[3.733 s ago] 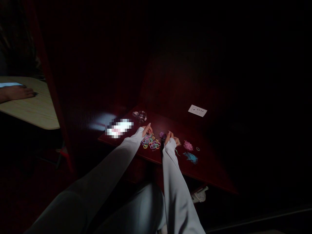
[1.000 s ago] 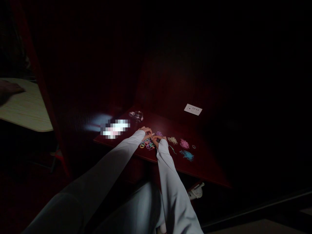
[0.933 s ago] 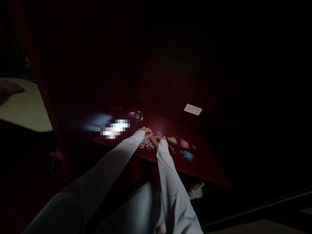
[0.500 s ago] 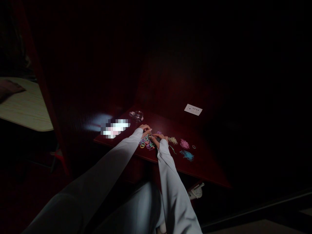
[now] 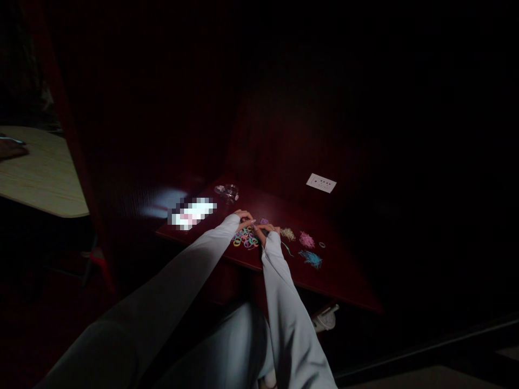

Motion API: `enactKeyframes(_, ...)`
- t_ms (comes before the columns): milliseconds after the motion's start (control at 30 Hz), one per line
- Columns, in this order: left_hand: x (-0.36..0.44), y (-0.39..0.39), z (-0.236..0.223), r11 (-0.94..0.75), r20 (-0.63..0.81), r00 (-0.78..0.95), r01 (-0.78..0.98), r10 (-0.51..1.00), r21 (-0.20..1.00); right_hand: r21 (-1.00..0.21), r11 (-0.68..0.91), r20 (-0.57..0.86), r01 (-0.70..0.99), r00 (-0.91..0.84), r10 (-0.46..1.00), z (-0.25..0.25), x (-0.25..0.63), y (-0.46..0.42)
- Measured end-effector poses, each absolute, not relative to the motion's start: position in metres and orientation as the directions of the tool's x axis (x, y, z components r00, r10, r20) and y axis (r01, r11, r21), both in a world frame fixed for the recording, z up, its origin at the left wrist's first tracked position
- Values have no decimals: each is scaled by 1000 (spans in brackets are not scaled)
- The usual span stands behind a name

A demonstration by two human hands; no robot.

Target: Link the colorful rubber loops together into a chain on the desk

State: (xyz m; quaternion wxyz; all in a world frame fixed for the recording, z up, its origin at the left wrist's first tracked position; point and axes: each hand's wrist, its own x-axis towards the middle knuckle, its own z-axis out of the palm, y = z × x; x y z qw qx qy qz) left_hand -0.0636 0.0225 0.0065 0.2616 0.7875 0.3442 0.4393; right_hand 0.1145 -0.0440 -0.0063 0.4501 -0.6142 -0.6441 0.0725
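In the head view my left hand [image 5: 245,218] and my right hand [image 5: 266,231] meet fingertip to fingertip over the dark red desk [image 5: 263,200]. Both are closed in a pinch; whatever sits between the fingers is too small and dim to name. Just below them lies a heap of small multicoloured rings [image 5: 245,239] that look like hair ties, partly covered by the hands. A purple pile [image 5: 263,221] shows behind the fingertips. To the right of my right hand are a cream pile of thin bands [image 5: 288,234] and a green strip [image 5: 287,249].
Farther right lie a pink pile [image 5: 307,240], a blue pile [image 5: 311,259] and a single pale ring [image 5: 321,245]. A clear round container [image 5: 231,193] stands at the back left, near a bright blurred-out screen [image 5: 193,213]. Another person's hand [image 5: 12,148] rests on a light table.
My hands were apart 3.7 seconds ago, the right one by the cream pile; it has moved left to meet the left hand. Their fingers have since shifted slightly. The other person's hand moved left.
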Motion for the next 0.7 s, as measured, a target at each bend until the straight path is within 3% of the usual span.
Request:
enactKeyframes(367,-62,25,1,-604,504,357,272,786,749,-594,267,569,759,162,807,-6,107,-51)
enactKeyframes(567,-58,26,-2,-530,498,186,217,847,820,-629,-107,488,770,498,717,5,125,-40)
enactKeyframes(700,-57,25,-2,-498,471,183,143,863,855,-592,-135,513,795,501,697,12,130,-32)
